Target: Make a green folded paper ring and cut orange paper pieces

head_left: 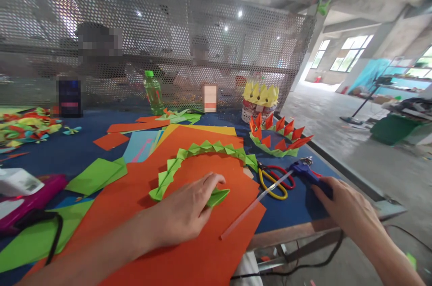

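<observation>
My left hand [185, 209] is closed on a folded green paper piece [219, 197], whose tip sticks out past the fingers. Around it curves a chain of folded green paper points [209, 147], lying on large orange paper sheets [141, 187]. At the right, my right hand [349, 203] is wrapped round the handle of a blue hot glue gun [305, 171]. A long clear glue stick [251, 209] juts from its back, slanting down over the orange sheets. Scissors [275, 182] with red and yellow handles lie just left of the gun.
Behind stand a paper crown ring [290, 131] with orange points, a yellow crown [261, 93] on a can, and a green bottle [153, 92]. Green sheets [96, 176], a magenta device [40, 198] and folded scraps [29, 126] lie left. The table edge [293, 234] runs nearby.
</observation>
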A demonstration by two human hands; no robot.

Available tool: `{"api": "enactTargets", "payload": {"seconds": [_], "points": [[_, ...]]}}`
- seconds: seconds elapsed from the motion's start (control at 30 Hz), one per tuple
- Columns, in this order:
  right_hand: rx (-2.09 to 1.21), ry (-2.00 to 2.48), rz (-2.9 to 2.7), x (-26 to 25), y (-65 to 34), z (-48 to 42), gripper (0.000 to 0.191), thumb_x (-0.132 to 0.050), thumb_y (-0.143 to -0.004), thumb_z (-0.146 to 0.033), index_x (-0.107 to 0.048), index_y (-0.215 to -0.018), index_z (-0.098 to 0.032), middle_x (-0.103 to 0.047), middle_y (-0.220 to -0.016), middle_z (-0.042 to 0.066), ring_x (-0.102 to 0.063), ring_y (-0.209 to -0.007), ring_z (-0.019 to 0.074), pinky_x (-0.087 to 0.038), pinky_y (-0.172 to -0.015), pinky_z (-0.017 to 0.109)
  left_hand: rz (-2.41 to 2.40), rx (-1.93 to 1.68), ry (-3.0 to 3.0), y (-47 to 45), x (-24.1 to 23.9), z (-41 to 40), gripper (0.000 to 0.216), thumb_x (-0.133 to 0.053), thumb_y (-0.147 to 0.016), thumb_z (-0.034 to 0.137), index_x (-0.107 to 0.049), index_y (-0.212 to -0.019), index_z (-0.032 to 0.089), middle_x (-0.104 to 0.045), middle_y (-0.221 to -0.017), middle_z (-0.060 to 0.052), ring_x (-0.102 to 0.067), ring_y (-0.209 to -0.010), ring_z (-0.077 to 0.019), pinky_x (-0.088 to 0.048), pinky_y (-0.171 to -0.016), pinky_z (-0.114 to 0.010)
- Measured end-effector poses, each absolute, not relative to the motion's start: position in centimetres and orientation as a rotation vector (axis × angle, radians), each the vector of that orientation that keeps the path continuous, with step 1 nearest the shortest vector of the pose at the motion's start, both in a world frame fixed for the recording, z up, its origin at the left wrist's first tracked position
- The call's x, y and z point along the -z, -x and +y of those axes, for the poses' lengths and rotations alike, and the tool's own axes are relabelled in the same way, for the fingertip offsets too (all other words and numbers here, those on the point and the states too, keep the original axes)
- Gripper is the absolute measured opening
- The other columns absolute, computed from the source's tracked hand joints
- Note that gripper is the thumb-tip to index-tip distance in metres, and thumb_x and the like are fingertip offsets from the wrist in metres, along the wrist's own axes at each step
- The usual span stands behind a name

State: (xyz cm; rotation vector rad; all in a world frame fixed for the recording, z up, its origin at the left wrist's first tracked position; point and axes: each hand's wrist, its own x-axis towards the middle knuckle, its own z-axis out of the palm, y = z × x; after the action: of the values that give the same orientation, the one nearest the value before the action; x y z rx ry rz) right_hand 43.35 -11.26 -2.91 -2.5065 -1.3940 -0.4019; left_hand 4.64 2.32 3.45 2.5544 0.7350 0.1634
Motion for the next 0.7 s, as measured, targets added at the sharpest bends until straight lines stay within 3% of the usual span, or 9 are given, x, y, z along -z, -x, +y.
{"api": "enactTargets", "payload": {"seconds": [0.1, 0.23, 0.33, 0.43, 0.57, 0.7], "points": [[0.425, 2.484, -1.372, 2.9, -43.4, -11.4, 0.040, -0.041, -0.089, -0.047, -0.065, -0.105, -0.019, -0.074, -0.092, 0.015, -0.072, -0.084, 0.0362, -0.053, -0.072, 0.044, 0.746, -0.161, -2.570, -4.0, -3.6, 2.3, 0.052, -0.042, -0.084, 0.001, -0.039, -0.129, 0.026, -0.063, -0.124, -0.009, -0.066, -0.108, -0.0253, -0.050, -0.088, -0.037], [0.436, 2.423, -1.313, 3.0, -43.6, -11.7, 0.043, -0.037, -0.089, -0.046, -0.060, -0.110, -0.016, -0.071, -0.101, 0.018, -0.070, -0.094, 0.0361, -0.054, -0.078, 0.044, 0.767, -0.186, -2.775, -3.8, -3.7, 2.5, 0.056, -0.037, -0.081, -0.005, -0.052, -0.126, 0.026, -0.065, -0.118, -0.007, -0.066, -0.103, -0.0234, -0.049, -0.086, -0.034], [0.444, 2.392, -1.236, 2.9, -43.3, -11.9, 0.050, -0.036, -0.089, -0.049, -0.055, -0.120, -0.015, -0.068, -0.105, 0.018, -0.069, -0.094, 0.0368, -0.054, -0.074, 0.044, 0.831, -0.179, -2.946, -3.7, -3.6, 2.8, 0.059, -0.035, -0.082, -0.005, -0.058, -0.127, 0.027, -0.065, -0.111, -0.006, -0.067, -0.091, -0.0229, -0.049, -0.078, -0.033], [0.346, 2.296, -1.093, 2.5, -42.3, -12.0, 0.062, -0.042, -0.089, -0.051, -0.045, -0.138, -0.014, -0.066, -0.112, 0.018, -0.068, -0.087, 0.0358, -0.052, -0.072, 0.046, 0.910, -0.199, -3.020, -3.6, -3.2, 3.1, 0.065, -0.034, -0.083, -0.003, -0.055, -0.134, 0.030, -0.066, -0.104, -0.005, -0.068, -0.085, -0.0224, -0.047, -0.071, -0.032], [0.151, 2.060, -0.990, 2.2, -41.0, -12.0, 0.064, -0.049, -0.090, -0.050, -0.043, -0.145, -0.018, -0.060, -0.121, 0.018, -0.062, -0.102, 0.0359, -0.047, -0.088, 0.051, 0.981, -0.214, -3.051, -3.5, -2.4, 3.1, 0.071, -0.032, -0.082, -0.002, -0.048, -0.142, 0.032, -0.068, -0.107, -0.006, -0.071, -0.087, -0.0229, -0.047, -0.066, -0.030], [-0.061, 1.866, -0.963, 2.5, -40.6, -11.5, 0.062, -0.052, -0.091, -0.058, -0.047, -0.143, -0.022, -0.064, -0.104, 0.009, -0.063, -0.085, 0.0251, -0.051, -0.084, 0.044, 0.971, -0.327, -3.021, -3.7, -2.0, 2.9, 0.067, -0.030, -0.083, 0.000, -0.045, -0.142, 0.028, -0.069, -0.121, -0.009, -0.073, -0.091, -0.0245, -0.049, -0.069, -0.032]]}}
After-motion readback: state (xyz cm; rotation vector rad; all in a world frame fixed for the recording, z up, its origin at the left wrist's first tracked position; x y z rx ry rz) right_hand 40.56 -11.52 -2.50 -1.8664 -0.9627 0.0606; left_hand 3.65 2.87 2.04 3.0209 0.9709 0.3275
